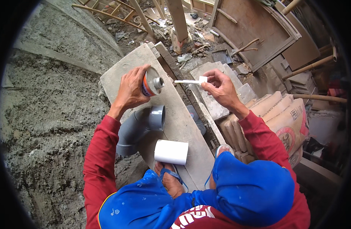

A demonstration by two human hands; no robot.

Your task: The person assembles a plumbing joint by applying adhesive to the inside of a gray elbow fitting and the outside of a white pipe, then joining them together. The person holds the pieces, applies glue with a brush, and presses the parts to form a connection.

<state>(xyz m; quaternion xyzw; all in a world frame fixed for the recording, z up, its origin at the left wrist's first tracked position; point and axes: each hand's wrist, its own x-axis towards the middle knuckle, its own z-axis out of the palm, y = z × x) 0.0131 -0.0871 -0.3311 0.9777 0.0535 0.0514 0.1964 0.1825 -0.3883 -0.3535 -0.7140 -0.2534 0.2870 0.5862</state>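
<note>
My left hand [131, 87] is closed round a small metal can [151, 84] with an orange and white label. The can is tilted, its narrow open neck turned to the right. In my right hand [222, 89] the fingertips pinch a white cap with an applicator stick [188, 81], which points left toward the can's neck and stays apart from it. Below the can, a grey plastic pipe elbow [135, 129] lies on the plank. A short white pipe piece [171, 152] lies on its side nearer my feet.
I squat on a wide dusty plank [183, 131] with a gap along its right side. A rough cement wall [49, 114] rises at left. Stacked paper sacks [276, 118] stand at right. Beyond are rubble, a wooden post [177, 21] and a leaning wooden panel [255, 32].
</note>
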